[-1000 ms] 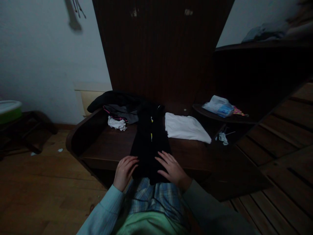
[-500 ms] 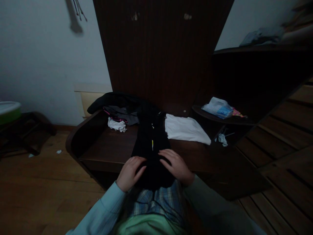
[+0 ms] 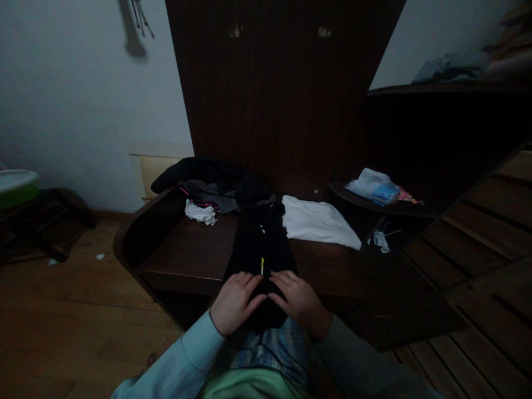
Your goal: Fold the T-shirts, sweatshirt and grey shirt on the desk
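A: Very dim frame. Biggest first: tall dark wooden panel (image 3: 282,100) at the back, top cut off by the frame. Then the desk (image 3: 187,260) below it, right end lost in shadow

B: Main item?

A: The black garment (image 3: 260,244), a long strip from the middle of the desk's far edge to the middle of the near edge. Its near end droops over that edge onto a plaid lap (image 3: 270,349). Folds unreadable, black on dark. The far end merges with the dark clothes pile (image 3: 208,177) at the far left corner, can't tell where one stops

B: Other cloth?

A: A folded white cloth (image 3: 318,221) just right of the garment, touching or only close, can't tell. A smaller crumpled white cloth (image 3: 200,211) at the pile's near side

B: Containers?

A: A green basin (image 3: 16,185) on a stool (image 3: 45,216) off to the left, cut by the frame edge, inside not visible. A plastic bag (image 3: 372,185) on a round shelf (image 3: 376,204) past the desk's right end. Something blue in it, can't make out what

B: Hands?

A: The left hand (image 3: 235,302) and right hand (image 3: 297,298) are both open, palms down. Fingers lie flat on the garment's near end at the near edge, not gripping. The fingertips almost meet beside a small yellow tag (image 3: 261,266), and the cloth under the palms is covered
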The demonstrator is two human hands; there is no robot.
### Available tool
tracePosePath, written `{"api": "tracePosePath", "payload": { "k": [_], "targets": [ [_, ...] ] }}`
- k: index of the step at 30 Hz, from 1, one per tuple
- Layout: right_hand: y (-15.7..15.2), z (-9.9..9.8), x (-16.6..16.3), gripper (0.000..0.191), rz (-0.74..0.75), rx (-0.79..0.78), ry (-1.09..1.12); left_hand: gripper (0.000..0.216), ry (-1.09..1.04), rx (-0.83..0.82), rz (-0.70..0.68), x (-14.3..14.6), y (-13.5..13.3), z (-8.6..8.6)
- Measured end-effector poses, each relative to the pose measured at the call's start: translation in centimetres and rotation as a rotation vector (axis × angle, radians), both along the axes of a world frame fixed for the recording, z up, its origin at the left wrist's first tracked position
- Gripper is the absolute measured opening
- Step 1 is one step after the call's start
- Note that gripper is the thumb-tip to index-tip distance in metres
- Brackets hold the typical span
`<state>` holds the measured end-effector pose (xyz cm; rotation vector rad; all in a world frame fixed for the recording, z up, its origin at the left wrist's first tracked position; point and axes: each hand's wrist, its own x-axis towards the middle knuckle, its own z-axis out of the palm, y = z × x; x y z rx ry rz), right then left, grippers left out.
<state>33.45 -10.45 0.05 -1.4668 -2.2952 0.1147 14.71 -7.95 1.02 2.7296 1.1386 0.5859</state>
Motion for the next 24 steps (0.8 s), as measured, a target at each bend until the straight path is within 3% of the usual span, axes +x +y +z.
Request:
{"api": "tracePosePath", "payload": {
  "k": [4, 8, 14, 18, 20, 24],
  "targets": [
    [1.6, 3.1, 0.5, 0.016, 0.016, -0.205, 0.042, 0.04, -0.046, 0.044, -0.023, 1.5, 1.8, -0.7],
    [6.2, 5.5, 1.9, 0.015, 0.035, -0.433, 0.389, 0.053, 0.019, 0.029, -0.029, 1.9, 1.6, -2.2],
    [14.8, 4.5, 2.6, 0.024, -0.397, -0.655, 0.807, 0.061, 0.006, -0.036, -0.04, 1.3, -1.0, -2.5],
    [18.8, 4.2, 1.0, 0.029, -0.37, -0.868, 0.879, 0.059, 0.017, -0.055, -0.018, 1.4, -1.3, -2.4],
    [20.2, 5.1, 0.1, 0.027, -0.276, -0.851, 0.954, 0.059, 0.041, -0.068, -0.007, 1.4, -1.2, -2.4],
    [21.8, 7.2, -0.8, 0.028, -0.016, -0.569, 1.121, 0.061, 0.061, -0.07, -0.007, 1.4, -1.2, -2.2]
  ]
}}
